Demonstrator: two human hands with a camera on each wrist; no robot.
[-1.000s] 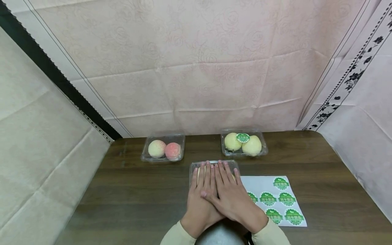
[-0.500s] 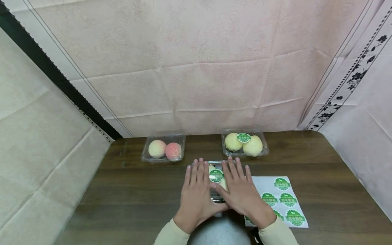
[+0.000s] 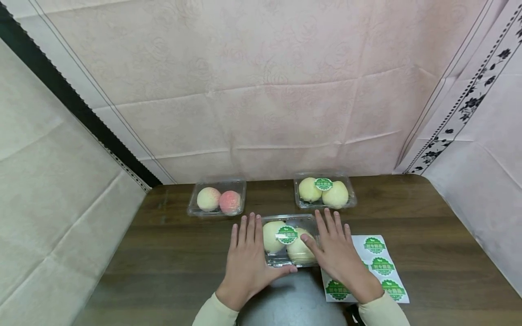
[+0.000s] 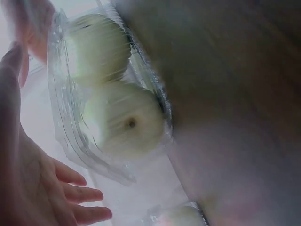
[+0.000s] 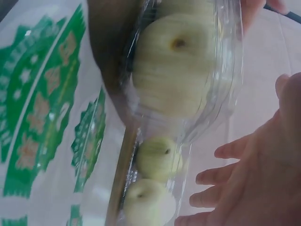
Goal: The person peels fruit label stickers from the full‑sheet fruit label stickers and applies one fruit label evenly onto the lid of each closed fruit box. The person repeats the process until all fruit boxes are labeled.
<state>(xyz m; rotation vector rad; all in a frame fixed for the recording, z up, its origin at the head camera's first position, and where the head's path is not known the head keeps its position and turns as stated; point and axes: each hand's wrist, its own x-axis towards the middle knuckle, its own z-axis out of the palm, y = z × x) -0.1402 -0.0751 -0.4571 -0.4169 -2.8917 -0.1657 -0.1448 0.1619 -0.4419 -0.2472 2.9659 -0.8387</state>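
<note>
A clear plastic clamshell box (image 3: 281,261) with two pale yellow pears (image 4: 123,120) stands at the near middle of the table. A round green-and-white sticker (image 3: 287,235) is on its lid. My left hand (image 3: 248,265) is spread at the box's left side, fingers straight, thumb out along the near edge. At the right side, my right hand (image 3: 340,256) is spread the same way, its thumb overlapping the lid in the head view. Both wrist views show the palms beside the box, with nothing held.
A sheet of green stickers (image 3: 381,258) lies partly under my right forearm. At the back of the wooden table (image 3: 183,280) stand a box of two peaches (image 3: 230,202) on the left and a stickered box of pears (image 3: 335,194) on the right.
My hands lay side by side over the box's lid. They have since parted to left and right, uncovering the pears and the sticker. The other boxes have stayed put.
</note>
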